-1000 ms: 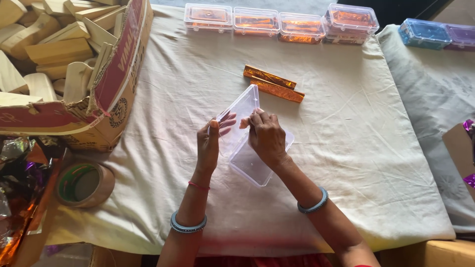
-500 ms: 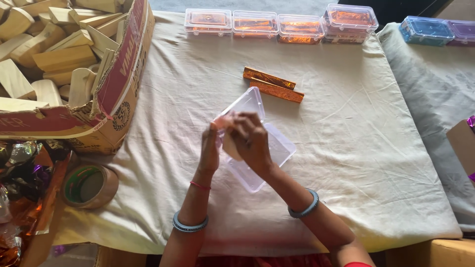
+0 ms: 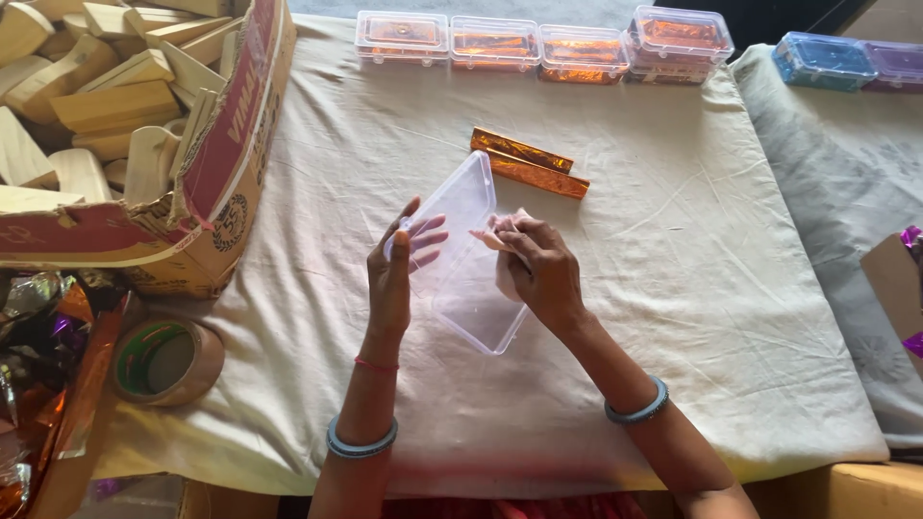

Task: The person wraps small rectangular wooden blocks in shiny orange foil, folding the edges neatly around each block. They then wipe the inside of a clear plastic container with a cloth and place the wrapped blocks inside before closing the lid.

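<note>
A clear plastic box with its hinged lid open lies on the cream cloth in the middle. My left hand steadies the lid's left edge, thumb and fingers around it. My right hand is closed on a small pale pink cloth pressed against the inside of the box. Two orange foil-wrapped bars lie just beyond the box, side by side.
A torn cardboard carton of wooden blocks stands at the left. A tape roll and crumpled foil lie below it. Closed boxes with orange contents line the far edge; blue and purple ones sit at the right.
My right hand has moved from the lid's left side to the right, over the box's base. The box has shifted slightly left and the lid now lies further back.
</note>
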